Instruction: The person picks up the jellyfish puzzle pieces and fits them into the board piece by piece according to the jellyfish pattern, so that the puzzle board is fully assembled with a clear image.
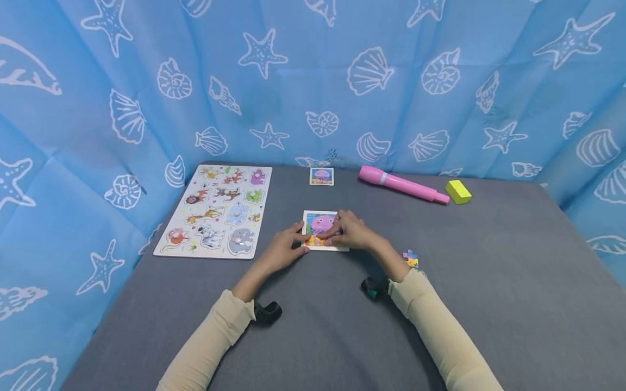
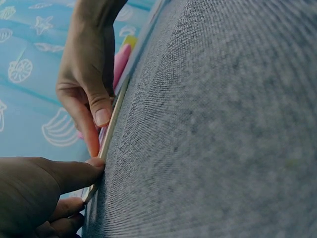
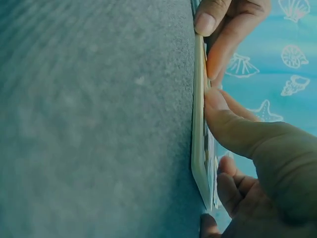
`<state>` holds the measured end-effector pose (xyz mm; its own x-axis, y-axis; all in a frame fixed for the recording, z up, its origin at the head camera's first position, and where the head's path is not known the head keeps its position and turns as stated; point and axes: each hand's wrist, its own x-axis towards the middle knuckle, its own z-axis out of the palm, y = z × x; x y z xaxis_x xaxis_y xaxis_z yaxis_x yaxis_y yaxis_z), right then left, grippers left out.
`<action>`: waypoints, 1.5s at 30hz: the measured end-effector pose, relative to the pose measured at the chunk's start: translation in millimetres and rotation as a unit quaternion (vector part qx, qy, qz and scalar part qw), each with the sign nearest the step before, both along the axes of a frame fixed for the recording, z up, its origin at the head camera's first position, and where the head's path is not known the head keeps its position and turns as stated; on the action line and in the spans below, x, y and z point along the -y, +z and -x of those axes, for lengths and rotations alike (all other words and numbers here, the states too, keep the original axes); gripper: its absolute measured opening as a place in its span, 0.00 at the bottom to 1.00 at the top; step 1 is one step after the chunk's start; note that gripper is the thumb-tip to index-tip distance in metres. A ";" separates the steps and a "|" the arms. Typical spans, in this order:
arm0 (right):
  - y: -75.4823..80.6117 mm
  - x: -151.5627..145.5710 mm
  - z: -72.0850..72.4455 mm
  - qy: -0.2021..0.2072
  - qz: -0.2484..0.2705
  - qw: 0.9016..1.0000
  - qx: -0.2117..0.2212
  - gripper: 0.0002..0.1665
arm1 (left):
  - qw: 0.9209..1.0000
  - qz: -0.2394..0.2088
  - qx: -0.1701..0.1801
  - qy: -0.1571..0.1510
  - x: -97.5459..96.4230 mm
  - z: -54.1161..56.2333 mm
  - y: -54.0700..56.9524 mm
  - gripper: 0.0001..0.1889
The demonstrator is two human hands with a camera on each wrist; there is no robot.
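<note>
A small jigsaw puzzle [image 1: 321, 223] in a white frame, showing a pink octopus, lies flat on the grey table. At its left side my left hand [image 1: 282, 249] holds the frame's edge between thumb and fingers; the left wrist view shows the thumb [image 2: 91, 168] on the rim. My right hand [image 1: 353, 232] reaches over from the right. Its thumb and bent index finger meet at a yellow puzzle piece [image 1: 315, 240] low in the picture, and partly hide it. In the right wrist view the right thumb [image 3: 218, 101] touches the picture's surface. One loose puzzle piece [image 1: 411, 259] lies beside the right forearm.
On the left lies a white animal peg board [image 1: 163, 247]. Behind the puzzle is a small octopus picture card [image 1: 321, 176]. A pink pen-shaped toy [image 1: 406, 185] and a yellow block [image 1: 458, 191] sit at the back right. A blue seashell curtain [image 1: 293, 98] surrounds the table.
</note>
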<state>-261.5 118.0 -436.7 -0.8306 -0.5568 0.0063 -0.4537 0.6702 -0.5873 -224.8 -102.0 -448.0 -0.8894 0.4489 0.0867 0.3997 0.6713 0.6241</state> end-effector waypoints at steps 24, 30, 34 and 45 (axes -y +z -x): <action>14.0 -152.7 -57.4 -0.129 0.065 0.983 0.114 0.29 | 1.000 -0.006 0.007 0.009 0.3 -2.7 2.2 0.21; 11.7 -174.5 -81.9 -0.132 0.017 0.987 0.094 0.33 | 1.000 -0.003 0.005 0.004 -3.1 -3.7 2.4 0.21; 9.4 -176.8 -85.8 -0.127 -0.013 0.989 0.072 0.32 | 1.000 -0.003 -0.005 0.003 -1.9 -3.0 2.2 0.20; 8.9 -168.2 -86.5 -0.157 -0.031 0.987 0.031 0.27 | 1.000 -0.003 -0.015 -0.003 -1.6 -3.8 0.3 0.20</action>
<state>-174.9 286.2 -427.8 -0.9600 -0.2696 -0.0756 -0.1825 0.8072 -0.5613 -221.0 -100.3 -447.7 -0.8841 0.4528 0.1158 0.4215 0.6653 0.6162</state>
